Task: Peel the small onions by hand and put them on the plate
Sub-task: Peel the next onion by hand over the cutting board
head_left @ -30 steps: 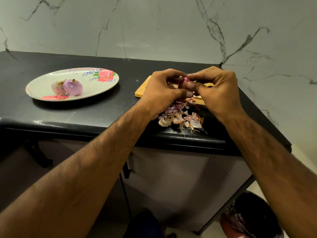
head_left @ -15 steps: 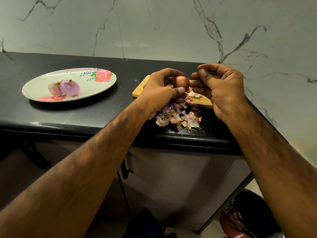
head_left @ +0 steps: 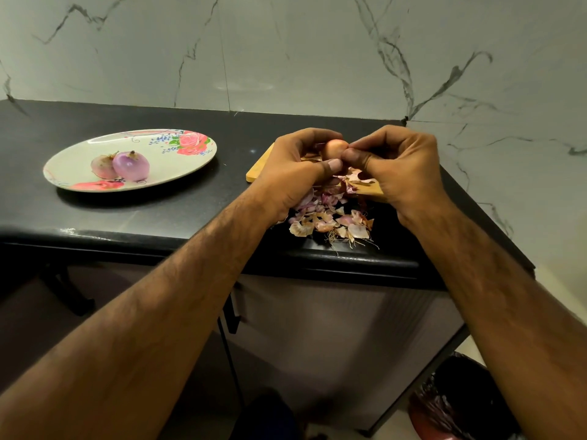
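Black counter (head_left: pixel 158 214). Small onion (head_left: pixel 334 148), brown skin on, mid-frame: left hand (head_left: pixel 298 173) fingers curled round it, right hand (head_left: pixel 403 166) thumb and fingers pinching its 3 o'clock side. Wooden board (head_left: pixel 259 171) beneath, mostly hidden by hands. Peel heap (head_left: pixel 330 220) at 6. Floral plate (head_left: pixel 79 157) at 9, two peeled onions (head_left: pixel 131 165) touching.

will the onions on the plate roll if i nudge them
Likely: the onions look round and lie loose on the shallow plate. Glossy skin probably makes them slippery. They appear to touch, so one may push the other.
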